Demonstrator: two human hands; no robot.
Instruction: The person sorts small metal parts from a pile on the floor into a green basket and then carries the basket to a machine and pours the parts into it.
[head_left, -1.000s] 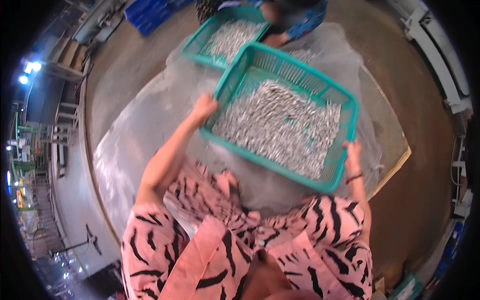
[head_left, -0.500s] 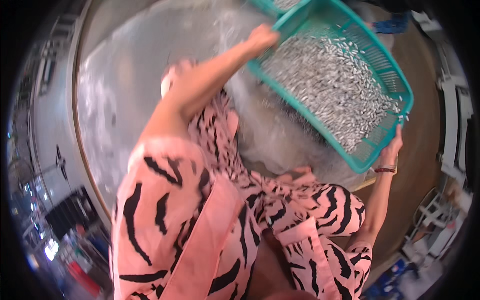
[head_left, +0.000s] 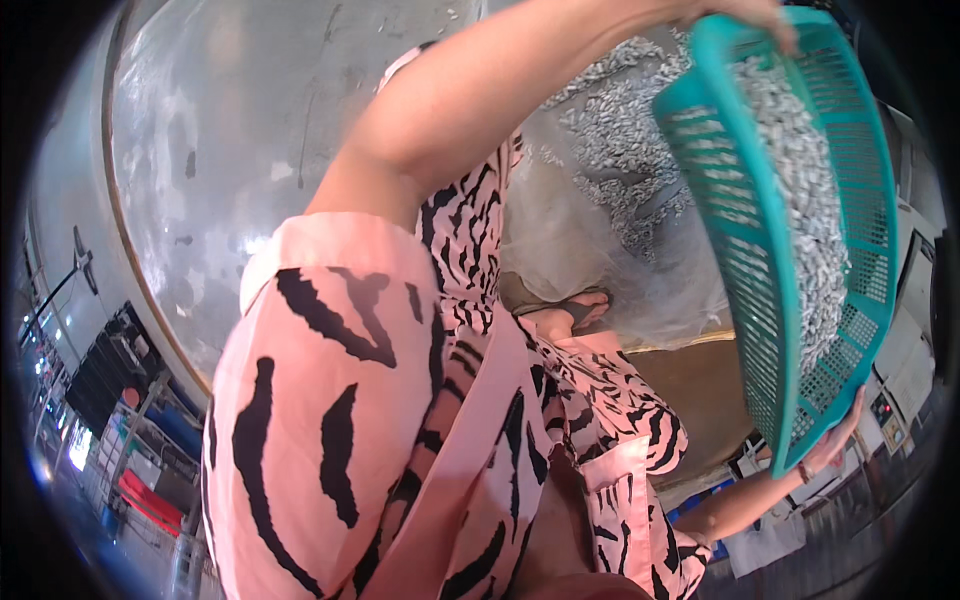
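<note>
I hold a teal slotted plastic basket (head_left: 735,190) at the right, raised and tilted on its side toward the right. Small whitish-grey pellets (head_left: 805,220) are banked inside it. My left hand (head_left: 755,18) grips its far rim, with the arm stretched across the top of the view; part of that hand is cut off by the upper edge. Closed on the basket's near end is my right hand (head_left: 838,440), its palm side partly hidden. More pellets of the same kind (head_left: 625,120) lie in a loose heap on the surface beyond, left of the basket.
Clear plastic sheeting (head_left: 560,220) lies crumpled near the heap, beside my bare foot (head_left: 588,305). A smooth grey surface (head_left: 250,150) stretches left to a raised edge (head_left: 110,190). Racks and a red object (head_left: 150,503) stand at the lower left; machines line the right.
Both hands have swung the basket to the right and nearer me, tipping it more steeply. The pellet heap behind it now shows. A second teal basket at the top is no longer seen.
</note>
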